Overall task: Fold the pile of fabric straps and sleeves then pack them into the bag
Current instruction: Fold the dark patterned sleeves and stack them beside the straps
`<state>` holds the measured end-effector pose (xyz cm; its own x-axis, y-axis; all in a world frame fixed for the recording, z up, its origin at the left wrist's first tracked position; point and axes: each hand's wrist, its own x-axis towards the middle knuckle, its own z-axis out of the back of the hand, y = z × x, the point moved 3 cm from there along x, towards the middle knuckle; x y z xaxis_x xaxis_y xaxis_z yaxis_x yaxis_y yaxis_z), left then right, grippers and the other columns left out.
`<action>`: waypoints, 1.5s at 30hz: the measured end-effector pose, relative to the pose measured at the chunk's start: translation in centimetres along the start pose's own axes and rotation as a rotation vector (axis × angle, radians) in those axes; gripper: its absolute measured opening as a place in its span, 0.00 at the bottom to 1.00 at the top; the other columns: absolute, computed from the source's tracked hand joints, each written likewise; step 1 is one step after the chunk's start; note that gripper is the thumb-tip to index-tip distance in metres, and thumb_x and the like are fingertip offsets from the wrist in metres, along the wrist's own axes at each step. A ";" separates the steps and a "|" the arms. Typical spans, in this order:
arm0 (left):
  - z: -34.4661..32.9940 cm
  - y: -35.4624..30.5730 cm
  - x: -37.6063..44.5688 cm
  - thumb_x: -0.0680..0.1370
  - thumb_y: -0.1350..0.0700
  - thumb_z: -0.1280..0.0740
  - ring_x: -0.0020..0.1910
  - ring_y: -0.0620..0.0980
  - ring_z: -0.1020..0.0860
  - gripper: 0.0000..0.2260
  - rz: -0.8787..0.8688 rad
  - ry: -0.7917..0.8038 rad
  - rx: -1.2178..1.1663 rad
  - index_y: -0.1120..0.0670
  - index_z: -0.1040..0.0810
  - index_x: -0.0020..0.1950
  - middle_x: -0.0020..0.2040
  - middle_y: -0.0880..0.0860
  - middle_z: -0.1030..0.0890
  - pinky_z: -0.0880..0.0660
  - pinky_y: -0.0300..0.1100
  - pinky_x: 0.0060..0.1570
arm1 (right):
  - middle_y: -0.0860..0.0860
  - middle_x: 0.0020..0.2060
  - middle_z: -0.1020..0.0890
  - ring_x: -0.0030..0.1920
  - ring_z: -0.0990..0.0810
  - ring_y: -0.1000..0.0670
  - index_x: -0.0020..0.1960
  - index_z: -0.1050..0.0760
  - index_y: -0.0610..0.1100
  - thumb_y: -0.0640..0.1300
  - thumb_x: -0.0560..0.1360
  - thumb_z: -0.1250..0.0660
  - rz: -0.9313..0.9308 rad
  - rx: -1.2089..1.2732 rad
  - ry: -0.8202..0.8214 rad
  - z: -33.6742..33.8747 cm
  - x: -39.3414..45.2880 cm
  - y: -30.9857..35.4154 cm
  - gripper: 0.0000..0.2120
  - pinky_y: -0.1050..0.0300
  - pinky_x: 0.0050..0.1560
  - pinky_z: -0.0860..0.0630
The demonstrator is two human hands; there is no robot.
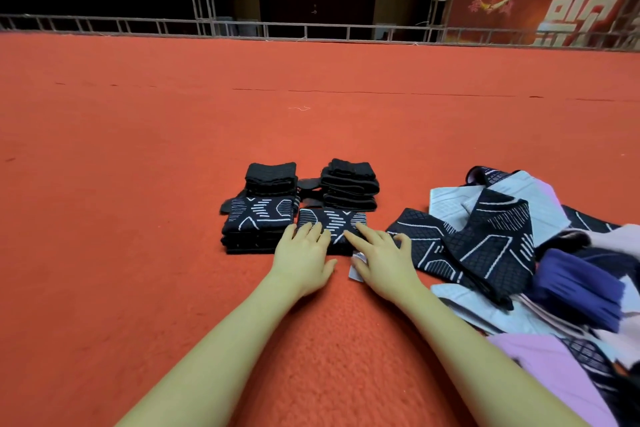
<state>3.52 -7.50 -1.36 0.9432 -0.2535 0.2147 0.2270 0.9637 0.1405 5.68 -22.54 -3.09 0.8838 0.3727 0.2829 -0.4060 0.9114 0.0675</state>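
Note:
A folded black sleeve with white line patterns (337,220) lies on the red carpet in front of me. My left hand (304,255) presses flat on its near left edge. My right hand (381,258) rests with straight fingers on its near right corner, over a small white tag (355,269). To its left stands a stack of folded patterned sleeves (258,227). Behind are two stacks of folded black straps (272,177) (349,187). An unfolded pile of black, white, purple and pink fabric pieces (519,253) spreads at the right. No bag is in view.
Red carpet (173,166) covers the floor all around. A metal truss rail (311,29) runs along the far edge, with a red banner (554,0) at the back right.

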 end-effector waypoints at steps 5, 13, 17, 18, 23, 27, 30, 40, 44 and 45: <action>1.7 -1.5 -2.4 0.79 0.45 0.43 0.72 0.52 0.37 0.25 -0.026 -0.104 -0.137 0.54 0.35 0.74 0.74 0.53 0.34 0.46 0.47 0.69 | 0.53 0.73 0.37 0.68 0.34 0.49 0.73 0.36 0.54 0.48 0.79 0.42 -0.083 0.044 -0.093 2.5 -4.1 -0.4 0.22 0.51 0.62 0.44; 3.7 -9.1 -5.7 0.81 0.47 0.42 0.72 0.48 0.40 0.20 -0.118 -0.065 -0.347 0.51 0.32 0.71 0.73 0.49 0.35 0.48 0.44 0.65 | 0.48 0.41 0.19 0.43 0.21 0.42 0.46 0.19 0.45 0.43 0.67 0.28 -0.177 -0.126 -0.139 6.4 -10.1 -3.4 0.08 0.51 0.46 0.39; 4.2 -12.3 -6.2 0.81 0.49 0.42 0.70 0.47 0.38 0.17 -0.125 -0.048 -0.461 0.49 0.29 0.69 0.71 0.47 0.32 0.48 0.42 0.63 | 0.53 0.53 0.22 0.56 0.26 0.48 0.57 0.24 0.50 0.53 0.77 0.41 -0.225 -0.278 -0.027 8.2 -12.9 -5.4 0.13 0.51 0.49 0.45; 4.2 -13.2 -6.3 0.81 0.49 0.41 0.69 0.47 0.38 0.16 -0.139 -0.037 -0.479 0.49 0.29 0.69 0.70 0.47 0.31 0.48 0.43 0.63 | 0.53 0.54 0.22 0.57 0.27 0.48 0.57 0.24 0.51 0.54 0.78 0.43 -0.237 -0.276 -0.009 8.4 -13.6 -5.9 0.14 0.51 0.51 0.45; 3.6 -16.6 -7.1 0.81 0.50 0.40 0.67 0.50 0.37 0.15 -0.178 -0.006 -0.524 0.49 0.26 0.66 0.68 0.47 0.29 0.47 0.43 0.59 | 0.53 0.56 0.22 0.61 0.29 0.48 0.56 0.23 0.51 0.57 0.77 0.43 -0.278 -0.250 0.093 8.1 -16.5 -7.2 0.15 0.49 0.57 0.42; 3.0 -17.5 -7.7 0.81 0.51 0.41 0.66 0.50 0.36 0.15 -0.168 -0.005 -0.526 0.49 0.28 0.68 0.67 0.47 0.28 0.45 0.43 0.57 | 0.53 0.53 0.22 0.59 0.29 0.48 0.54 0.24 0.51 0.55 0.79 0.44 -0.257 -0.174 0.006 8.0 -17.1 -6.8 0.13 0.50 0.55 0.45; 3.3 -17.2 -7.9 0.82 0.51 0.43 0.65 0.48 0.35 0.15 -0.130 -0.062 -0.650 0.48 0.30 0.69 0.67 0.45 0.28 0.46 0.41 0.55 | 0.55 0.40 0.22 0.46 0.24 0.47 0.42 0.23 0.51 0.57 0.74 0.43 -0.205 0.022 -0.287 8.5 -17.0 -5.9 0.14 0.54 0.43 0.50; 3.6 -9.6 -11.2 0.77 0.49 0.43 0.57 0.49 0.31 0.13 0.046 -0.338 -0.770 0.54 0.21 0.50 0.60 0.48 0.25 0.46 0.38 0.46 | 0.60 0.47 0.21 0.51 0.28 0.59 0.46 0.19 0.53 0.54 0.75 0.40 -0.030 0.479 -0.583 8.5 -14.4 1.2 0.11 0.58 0.49 0.46; 2.4 -4.7 -12.9 0.79 0.51 0.40 0.59 0.53 0.31 0.12 0.290 -0.339 -0.694 0.56 0.21 0.50 0.59 0.51 0.25 0.48 0.39 0.45 | 0.56 0.53 0.21 0.54 0.28 0.55 0.53 0.20 0.50 0.54 0.76 0.45 -0.056 0.432 -0.493 7.2 -13.4 2.6 0.17 0.60 0.48 0.47; 1.9 -3.5 -13.1 0.80 0.52 0.39 0.60 0.53 0.32 0.10 0.340 -0.294 -0.647 0.55 0.21 0.51 0.60 0.51 0.25 0.47 0.40 0.46 | 0.56 0.54 0.21 0.55 0.27 0.54 0.54 0.21 0.51 0.56 0.75 0.48 -0.076 0.425 -0.430 6.7 -13.3 2.8 0.19 0.60 0.49 0.48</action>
<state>-10.08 -7.71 -2.83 0.9040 0.1390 0.4042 0.1189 0.8266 -0.5500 -8.76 -26.13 -0.29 0.7767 0.1242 0.6175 -0.4808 0.7502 0.4539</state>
